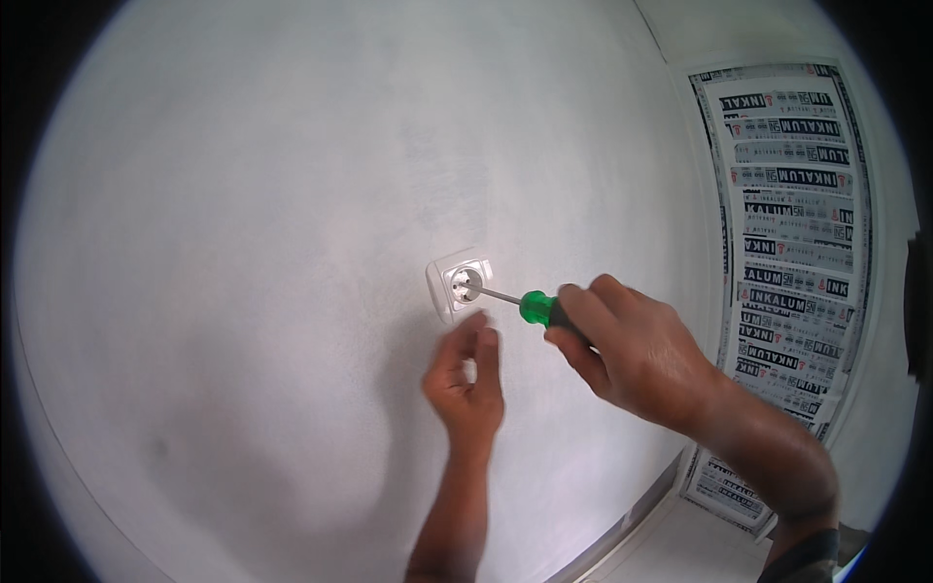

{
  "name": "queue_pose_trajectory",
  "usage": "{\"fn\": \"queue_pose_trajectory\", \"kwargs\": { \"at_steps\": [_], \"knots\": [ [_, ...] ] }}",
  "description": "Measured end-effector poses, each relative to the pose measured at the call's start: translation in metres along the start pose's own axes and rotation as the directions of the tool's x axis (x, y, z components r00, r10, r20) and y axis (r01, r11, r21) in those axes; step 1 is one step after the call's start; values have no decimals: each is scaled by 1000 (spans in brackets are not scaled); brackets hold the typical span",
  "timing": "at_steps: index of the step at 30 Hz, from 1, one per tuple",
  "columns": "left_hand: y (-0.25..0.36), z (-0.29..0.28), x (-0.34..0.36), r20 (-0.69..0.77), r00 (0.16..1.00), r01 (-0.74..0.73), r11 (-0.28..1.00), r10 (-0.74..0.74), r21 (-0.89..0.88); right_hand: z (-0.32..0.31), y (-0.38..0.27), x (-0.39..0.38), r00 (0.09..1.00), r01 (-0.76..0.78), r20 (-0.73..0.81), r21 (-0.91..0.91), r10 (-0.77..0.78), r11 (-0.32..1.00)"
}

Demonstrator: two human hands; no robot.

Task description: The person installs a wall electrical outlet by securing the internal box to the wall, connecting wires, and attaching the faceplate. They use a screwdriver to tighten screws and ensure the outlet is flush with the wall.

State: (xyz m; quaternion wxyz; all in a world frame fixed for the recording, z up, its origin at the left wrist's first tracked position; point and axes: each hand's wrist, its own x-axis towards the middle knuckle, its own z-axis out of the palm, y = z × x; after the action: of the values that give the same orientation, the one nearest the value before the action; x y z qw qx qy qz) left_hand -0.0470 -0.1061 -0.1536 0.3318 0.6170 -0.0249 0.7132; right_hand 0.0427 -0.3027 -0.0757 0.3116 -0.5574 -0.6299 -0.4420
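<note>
A white wall socket (467,281) with a square cover frame (437,290) sits on the wall in front of me, a little tilted in view. My right hand (627,345) is closed around the black and green handle of a screwdriver (536,307). Its metal shaft reaches left into the round recess of the socket, where the tip meets the middle; the exact contact is too small to tell. Just below the socket, my left hand (468,377) has thumb and fingers bent together, fingertips at the cover's lower edge. How firmly they grip it does not show.
A broad, pale wall (262,194) surrounds the socket. At right stands a tall panel (792,243) covered with strips of printed protective film. A dark edge strip (637,510) runs along the wall's base at lower right, beside a light floor (671,549).
</note>
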Motion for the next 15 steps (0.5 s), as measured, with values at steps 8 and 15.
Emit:
{"fn": "queue_pose_trajectory", "kwargs": {
  "at_steps": [8,15],
  "knots": [
    [11,89,-17,471,870,467,-67,-146,-882,0,4,7,934,-352,100,81,344,932],
    [-28,87,-11,444,896,443,-56,-14,-895,-6,7,-12,973,232,14,-111,-232,966]
  ]
}}
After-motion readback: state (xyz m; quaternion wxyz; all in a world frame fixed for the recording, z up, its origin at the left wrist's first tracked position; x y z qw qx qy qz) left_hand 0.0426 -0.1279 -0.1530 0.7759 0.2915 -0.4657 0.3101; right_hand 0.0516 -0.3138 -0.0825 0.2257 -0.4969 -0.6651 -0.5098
